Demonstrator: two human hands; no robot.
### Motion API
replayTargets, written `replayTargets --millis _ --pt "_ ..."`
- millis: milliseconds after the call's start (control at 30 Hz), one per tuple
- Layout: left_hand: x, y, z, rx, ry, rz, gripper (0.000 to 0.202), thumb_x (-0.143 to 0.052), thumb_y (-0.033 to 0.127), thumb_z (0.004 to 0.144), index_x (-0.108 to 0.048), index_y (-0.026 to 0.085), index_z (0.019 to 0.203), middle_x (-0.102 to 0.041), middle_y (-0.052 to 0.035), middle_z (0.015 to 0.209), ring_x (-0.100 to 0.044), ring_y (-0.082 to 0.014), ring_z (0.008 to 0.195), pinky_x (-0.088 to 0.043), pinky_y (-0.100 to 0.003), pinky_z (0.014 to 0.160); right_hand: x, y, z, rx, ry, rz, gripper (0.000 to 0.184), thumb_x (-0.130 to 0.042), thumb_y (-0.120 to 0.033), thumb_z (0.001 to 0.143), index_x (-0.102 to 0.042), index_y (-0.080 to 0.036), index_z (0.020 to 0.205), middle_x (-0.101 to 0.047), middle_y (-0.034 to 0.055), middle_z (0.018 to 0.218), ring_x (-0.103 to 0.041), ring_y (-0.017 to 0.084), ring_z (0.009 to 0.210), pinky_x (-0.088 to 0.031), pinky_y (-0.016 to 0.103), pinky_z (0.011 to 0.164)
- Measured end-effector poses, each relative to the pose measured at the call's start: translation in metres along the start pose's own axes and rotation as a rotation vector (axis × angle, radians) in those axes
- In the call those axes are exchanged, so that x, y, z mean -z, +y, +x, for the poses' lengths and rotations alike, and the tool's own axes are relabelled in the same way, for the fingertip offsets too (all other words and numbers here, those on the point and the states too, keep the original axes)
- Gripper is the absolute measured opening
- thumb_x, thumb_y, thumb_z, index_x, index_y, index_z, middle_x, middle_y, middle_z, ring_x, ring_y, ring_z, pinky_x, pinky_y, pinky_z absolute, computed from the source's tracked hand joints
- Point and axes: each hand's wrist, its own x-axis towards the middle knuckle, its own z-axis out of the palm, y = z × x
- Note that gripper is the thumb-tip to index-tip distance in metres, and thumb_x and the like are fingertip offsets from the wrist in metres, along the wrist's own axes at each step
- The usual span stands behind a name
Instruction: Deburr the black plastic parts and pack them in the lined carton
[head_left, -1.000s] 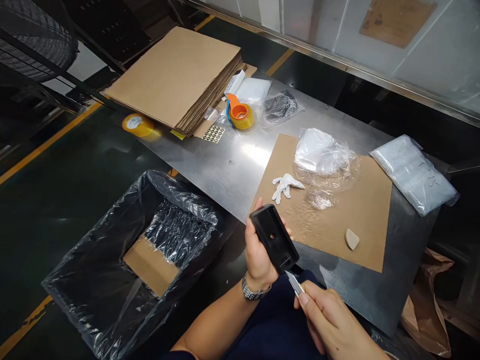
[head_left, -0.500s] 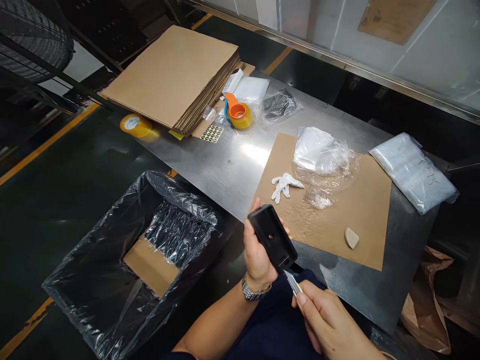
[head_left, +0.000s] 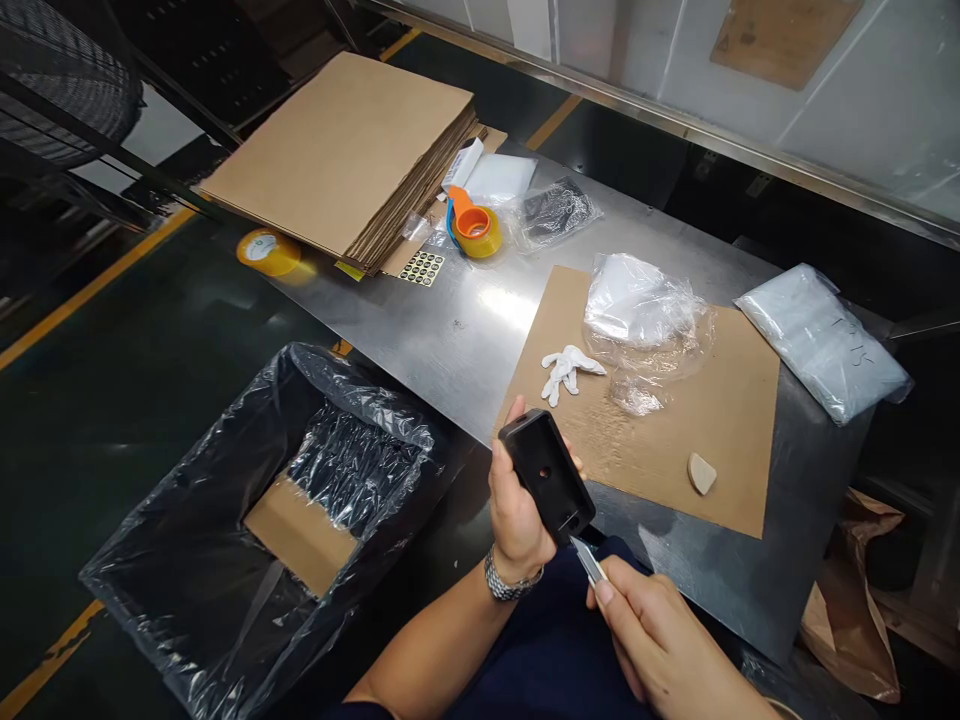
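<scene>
My left hand (head_left: 517, 512) is closed around a black, hollow rectangular plastic case (head_left: 546, 474), tilted with its open side toward me and a small hole in its floor. A utility knife (head_left: 589, 564) is gripped in my right hand (head_left: 646, 622). Its blade tip is at the lower end of the case; whether it touches the edge I cannot tell. Beyond my hands, a cardboard sheet (head_left: 660, 480) lies on the metal table (head_left: 420, 330). On that sheet are a white glove (head_left: 568, 372), a clear plastic bag (head_left: 637, 305) and a small beige wedge-shaped piece (head_left: 702, 473).
At my left stands a bin lined with black plastic (head_left: 172, 560), cardboard inside. A cardboard stack (head_left: 345, 150) occupies the table's far left, near an orange tape dispenser (head_left: 474, 222), a yellow tape roll (head_left: 267, 252) and a sticker sheet (head_left: 421, 268). A packed plastic bundle (head_left: 825, 340) lies right.
The view has shifted very slightly. The case and the knife are in nearly the same position, with both hands keeping their holds.
</scene>
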Motion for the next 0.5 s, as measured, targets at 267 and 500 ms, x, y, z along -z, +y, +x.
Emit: replayTargets --millis 267,500 --pt "0.0014 -0.0018 -0.0026 -0.03 -0.006 0.025 0.05 -0.033 0.052 0.084 -0.035 0.032 0.129 -0.062 -0.0009 0.072 -0.058 -0.0142 0.058 -0.049 -0.029 0.054 -0.0012 -0.0002 -0.0002 0.021 0.002 0.013 0.035 -0.02 -0.044 0.094 -0.043 -0.021 0.079 -0.036 -0.0097 0.04 -0.037 0.008 0.034 -0.025 0.02 0.043" --pt "0.0025 -0.0034 -0.0031 -0.055 -0.008 0.031 0.05 -0.034 0.052 0.083 -0.037 0.032 0.129 -0.062 -0.0011 0.072 -0.057 -0.0145 0.058 -0.048 -0.029 0.053 -0.0015 -0.0015 0.0004 0.02 -0.008 0.028 0.036 -0.021 -0.045 0.093 -0.043 -0.021 0.078 -0.037 -0.0098 0.04 -0.035 0.006 0.034 -0.028 0.018 0.043"
